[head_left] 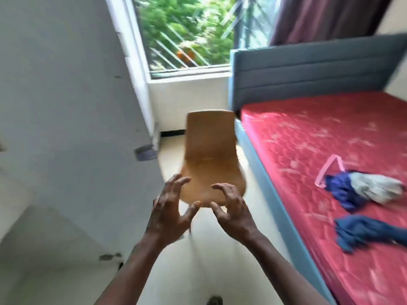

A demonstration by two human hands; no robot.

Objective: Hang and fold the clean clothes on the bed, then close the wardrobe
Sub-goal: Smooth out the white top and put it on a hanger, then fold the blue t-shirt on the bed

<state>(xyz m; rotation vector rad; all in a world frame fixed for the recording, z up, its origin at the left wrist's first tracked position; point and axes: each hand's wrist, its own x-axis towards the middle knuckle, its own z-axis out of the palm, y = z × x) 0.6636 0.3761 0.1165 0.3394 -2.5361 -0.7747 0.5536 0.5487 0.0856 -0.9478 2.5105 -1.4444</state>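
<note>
My left hand [169, 214] and right hand [233, 214] are both raised in the lower middle of the frame, side by side but not touching. The fingers of each are spread and loosely bent, and neither hand holds anything.

Behind them, in the centre of the frame, a tan moulded wooden chair [209, 155] stands on the pale floor [198, 271], just beside the bed. The bed fills the right side of the frame, with a red patterned mattress [330, 133] and a blue-grey padded headboard [308, 69].

The clean clothes lie on the mattress at the right edge of the frame, well apart from my hands. The farther pile is a crumpled blue and grey bundle of cloth [365, 188] with a pink plastic hanger [330, 170] poking out of its left end. Nearer to me lies a separate dark blue garment [361, 232], rumpled and unfolded.

A large white panel [66, 106] takes up the left of the frame; it may be a wardrobe door, but the blur makes it hard to be sure. At the top are a barred window [187, 34] with green leaves behind it and a maroon curtain [326, 16] in the upper right.
</note>
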